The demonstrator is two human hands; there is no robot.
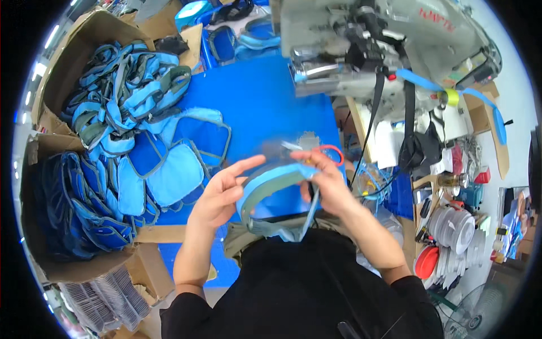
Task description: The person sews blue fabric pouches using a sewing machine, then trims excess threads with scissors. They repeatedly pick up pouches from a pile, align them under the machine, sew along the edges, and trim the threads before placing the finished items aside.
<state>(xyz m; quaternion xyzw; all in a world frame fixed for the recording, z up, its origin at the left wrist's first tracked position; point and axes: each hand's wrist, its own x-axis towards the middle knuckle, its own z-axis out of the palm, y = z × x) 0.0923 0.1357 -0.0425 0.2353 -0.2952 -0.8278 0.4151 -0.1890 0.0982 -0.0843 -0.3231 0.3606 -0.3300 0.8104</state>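
A curved fabric band (276, 179), light blue with a dark grey-green inner face, hangs as a loop in front of my body. My right hand (332, 183) pinches its right end between thumb and fingers. At the loop's left side, my left hand (217, 195) has its thumb against the band and its index finger stretched out; its other fingers are partly hidden. Beside my right fingers shows the red handle of scissors (333, 151). A blurred dark shape and a pale blade-like streak lie behind the band; whether I hold the scissors cannot be told.
At left, an upper cardboard box (56, 99) bears a heap of blue-grey bands (130, 96). A lower box (79, 268) contains blue fabric panels (93, 206). A sewing machine (389, 45) stands at the far right of the blue table (248, 96). Thread spools (451, 229) sit at right.
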